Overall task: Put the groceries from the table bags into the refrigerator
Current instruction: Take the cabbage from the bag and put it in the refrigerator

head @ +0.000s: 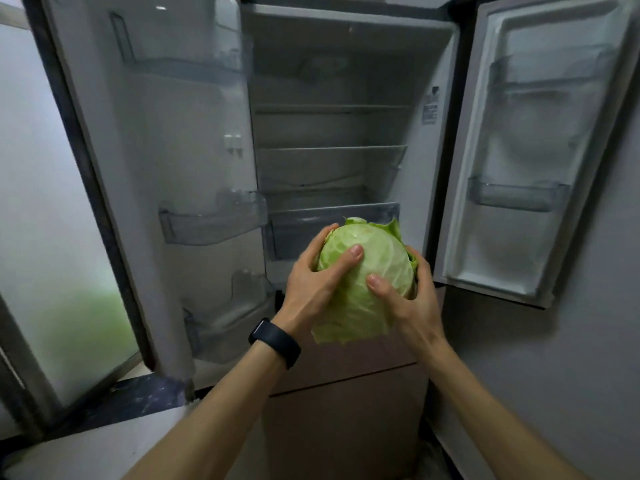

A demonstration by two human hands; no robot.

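Head view: your left hand [311, 285] and right hand [412, 303] both curl round the big cabbage [367, 271], held in the air at 5 o'clock from the clear drawer [301, 233] of the open refrigerator [329, 81], so it may bump the drawer's edge and drop.

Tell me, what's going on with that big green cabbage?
A person is holding the cabbage with both hands, the left hand and the right hand curled round its sides. They are standing at the refrigerator, and both of its doors are wide open. The cabbage is not inside yet. It is held up in front of the clear drawer under the shelves.
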